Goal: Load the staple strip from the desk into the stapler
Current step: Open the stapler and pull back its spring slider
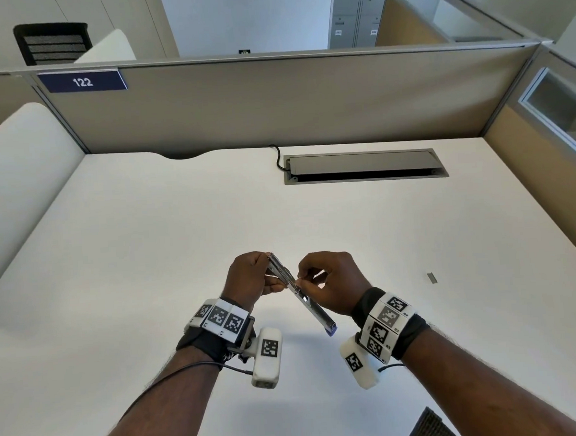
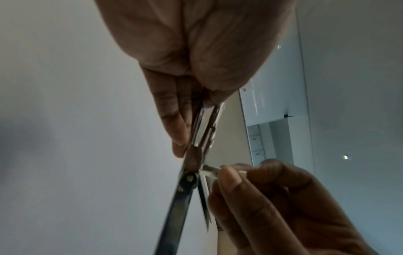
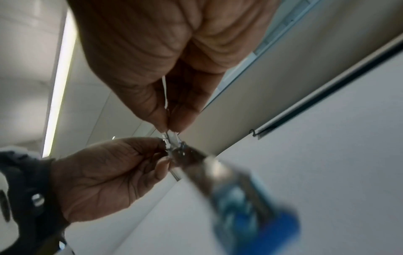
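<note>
Above the white desk (image 1: 146, 243), head view: stapler (image 1: 285, 280) held in the air, swung open at its hinge, metal arm running down toward the body and ending in a blue tip. Left hand (image 1: 246, 281) curled round the upper end of the stapler. Right hand (image 1: 334, 282) at the hinge, thumb and forefinger pinched on a small silvery piece, likely a staple strip. Short grey staple strip (image 1: 432, 277) lying flat on the desk, well apart to the right of both hands. Cable hatch (image 1: 364, 166) set into the desk near the partition.

Left wrist view: left fingers (image 2: 174, 124) closed narrow on the two metal arms of the stapler (image 2: 197, 138); right fingertips (image 2: 231, 177) pinching a pale metal piece touching the pivot.

Right wrist view: right fingers (image 3: 157, 110) pressed together on the small silver piece, left hand (image 3: 104, 176) just beside it, blue stapler end blurred in the foreground.
</note>
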